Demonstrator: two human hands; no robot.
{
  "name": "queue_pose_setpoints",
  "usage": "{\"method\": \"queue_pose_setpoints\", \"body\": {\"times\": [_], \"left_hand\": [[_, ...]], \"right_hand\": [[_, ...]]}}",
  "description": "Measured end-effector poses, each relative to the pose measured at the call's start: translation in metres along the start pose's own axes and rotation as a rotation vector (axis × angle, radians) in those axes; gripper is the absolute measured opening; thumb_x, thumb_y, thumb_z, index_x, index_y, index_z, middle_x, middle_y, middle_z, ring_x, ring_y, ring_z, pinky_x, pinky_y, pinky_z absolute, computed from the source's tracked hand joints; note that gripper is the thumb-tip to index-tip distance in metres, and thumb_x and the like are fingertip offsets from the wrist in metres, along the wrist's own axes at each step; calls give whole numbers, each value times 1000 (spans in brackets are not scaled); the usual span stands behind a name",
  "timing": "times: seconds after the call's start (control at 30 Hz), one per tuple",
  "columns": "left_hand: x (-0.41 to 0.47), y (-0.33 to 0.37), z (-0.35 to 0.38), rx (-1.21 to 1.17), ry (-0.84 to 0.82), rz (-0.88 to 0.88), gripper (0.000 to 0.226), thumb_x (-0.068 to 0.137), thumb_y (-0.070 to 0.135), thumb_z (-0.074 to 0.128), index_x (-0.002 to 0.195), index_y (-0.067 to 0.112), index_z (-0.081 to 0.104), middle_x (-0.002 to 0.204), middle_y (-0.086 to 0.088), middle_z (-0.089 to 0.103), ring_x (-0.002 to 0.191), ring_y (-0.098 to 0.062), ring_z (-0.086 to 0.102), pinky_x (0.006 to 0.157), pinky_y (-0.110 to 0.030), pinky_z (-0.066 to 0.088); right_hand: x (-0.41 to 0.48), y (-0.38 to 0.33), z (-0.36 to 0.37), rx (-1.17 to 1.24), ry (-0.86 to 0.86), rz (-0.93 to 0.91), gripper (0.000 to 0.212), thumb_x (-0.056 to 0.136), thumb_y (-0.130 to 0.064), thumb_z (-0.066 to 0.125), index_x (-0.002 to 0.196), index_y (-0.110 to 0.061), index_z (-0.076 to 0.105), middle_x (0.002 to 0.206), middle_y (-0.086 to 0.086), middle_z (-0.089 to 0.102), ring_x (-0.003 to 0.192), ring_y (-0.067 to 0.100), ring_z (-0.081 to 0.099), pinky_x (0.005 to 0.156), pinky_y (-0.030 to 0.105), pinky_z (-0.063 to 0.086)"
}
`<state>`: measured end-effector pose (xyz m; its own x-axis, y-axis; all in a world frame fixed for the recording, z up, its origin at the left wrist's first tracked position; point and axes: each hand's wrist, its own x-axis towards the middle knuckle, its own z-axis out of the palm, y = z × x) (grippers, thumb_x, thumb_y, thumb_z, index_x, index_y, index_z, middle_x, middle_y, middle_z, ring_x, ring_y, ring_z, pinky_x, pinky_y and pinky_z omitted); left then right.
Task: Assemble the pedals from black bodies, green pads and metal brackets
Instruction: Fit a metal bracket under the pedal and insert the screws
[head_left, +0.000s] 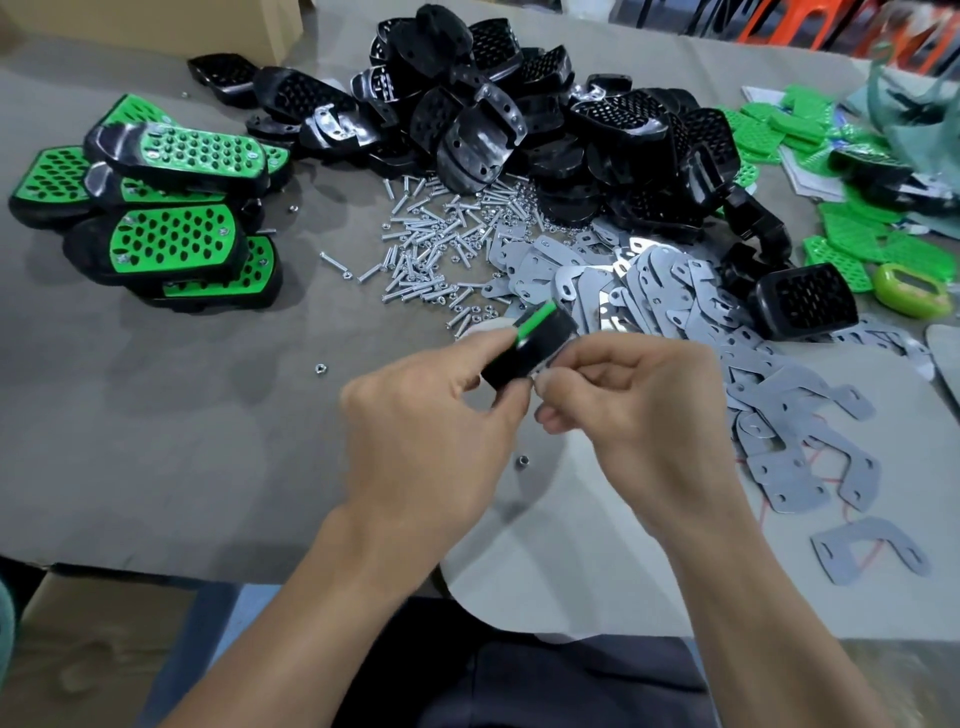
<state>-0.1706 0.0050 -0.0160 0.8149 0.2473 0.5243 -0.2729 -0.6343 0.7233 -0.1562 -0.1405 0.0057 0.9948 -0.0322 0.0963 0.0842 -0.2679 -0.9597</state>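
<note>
Black plastic edged with a green strip, a single part-built pedal (530, 345) sits end-on between two bare hands above the grey table (182, 395). The left hand (421, 421) clamps its near end between thumb and fingers; the right hand (639, 410) is pinched against the pedal's lower right corner, apparently on a small fastener, though what it pinches cannot be made out. A glint of metal at that corner suggests a bracket is already seated, so this unit looks to be at the fastening stage.

Two loose nuts (522, 460) lie on the table near the hands. Beyond them spreads a scatter of silver screws and nuts (436, 249), too many to count, and to the right a wide drift of flat grey metal brackets (691, 306), several dozen at a guess, overlapping.

At far left stands the stack of finished black-and-green pedals (171, 208); about eight can be told apart, some half hidden under others. Behind the screws rises the heap of bare black perforated pedal bodies (524, 119), well over twenty, with one more lying apart at the right (805, 301). Loose green perforated pads (852, 228) are strewn along the right edge, roughly a dozen visible, partly under a green plastic bag (914, 93).

Judged by the piles, the job is in its early part: the unbuilt stock far outnumbers the finished stack.
</note>
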Motion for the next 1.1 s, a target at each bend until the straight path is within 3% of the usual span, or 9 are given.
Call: {"method": "queue_pose_setpoints", "body": {"times": [0.1, 0.2, 0.37, 0.47, 0.53, 0.63, 0.8, 0.9, 1.1], "left_hand": [[-15, -5, 8, 65, 131, 209, 23, 79, 24, 78, 102, 19, 83, 87, 6, 80, 83, -9, 66, 70, -20, 51], [-22, -10, 14, 31, 100, 309, 22, 81, 16, 83, 103, 13, 82, 100, 3, 80, 92, -8, 69, 80, -18, 51], [-11, -12, 13, -364, -277, -195, 36, 76, 17, 82, 96, 47, 79, 89, 24, 77, 80, 0, 74, 78, -36, 63], [8, -16, 2, -221, -200, -66, 47, 82, 19, 78, 121, 44, 72, 129, 26, 68, 122, 3, 63, 109, -34, 50], [21, -11, -4, -107, -334, 174, 54, 86, 30, 67, 139, 41, 60, 149, 27, 51, 145, 5, 39, 121, -25, 30], [33, 0, -6, -246, -448, 166, 44, 88, 23, 67, 128, 41, 68, 127, 29, 67, 122, 5, 61, 106, -22, 45], [34, 0, -7, -586, -297, -162, 31, 82, 10, 73, 108, 25, 78, 104, 10, 79, 101, -11, 75, 88, -24, 56], [30, -4, -7, -544, -359, -197, 34, 82, 14, 73, 112, 29, 77, 107, 12, 79, 105, -9, 73, 93, -28, 57], [22, -3, -15, -414, -272, -129, 34, 78, 17, 77, 103, 40, 77, 99, 21, 78, 96, -6, 76, 92, -39, 59]], "right_hand": [[-9, 8, -6, 71, -19, 81, 16, 80, 7, 74, 73, -8, 75, 62, 11, 72, 56, 22, 70, 62, 30, 59], [-15, 13, -10, 188, -102, 167, 11, 87, -12, 69, 91, -13, 79, 84, 10, 78, 80, 27, 76, 77, 33, 62], [-8, 19, -8, 165, -121, 201, 15, 94, -12, 66, 102, -20, 75, 97, 4, 79, 98, 28, 74, 85, 45, 62], [0, 17, -16, -4, -198, 122, 21, 96, -6, 62, 106, -21, 72, 97, 2, 78, 97, 23, 73, 87, 49, 60], [5, 10, -21, -131, -286, 4, 20, 91, -13, 65, 107, -24, 71, 96, -1, 76, 95, 22, 72, 88, 52, 57], [10, -2, -26, -106, -311, -94, 33, 84, -11, 68, 114, -25, 70, 101, -1, 77, 96, 22, 73, 90, 52, 57], [5, -5, -25, 48, -198, -55, 44, 79, -4, 69, 118, -25, 72, 100, -4, 79, 90, 25, 74, 89, 50, 58], [1, -7, -21, 11, -200, -98, 49, 83, 2, 68, 116, -35, 74, 108, -14, 77, 104, 9, 72, 93, 34, 57], [-3, -8, -16, 27, -153, -50, 52, 83, 11, 70, 114, -30, 77, 108, -13, 77, 106, 8, 72, 96, 41, 56]]}}
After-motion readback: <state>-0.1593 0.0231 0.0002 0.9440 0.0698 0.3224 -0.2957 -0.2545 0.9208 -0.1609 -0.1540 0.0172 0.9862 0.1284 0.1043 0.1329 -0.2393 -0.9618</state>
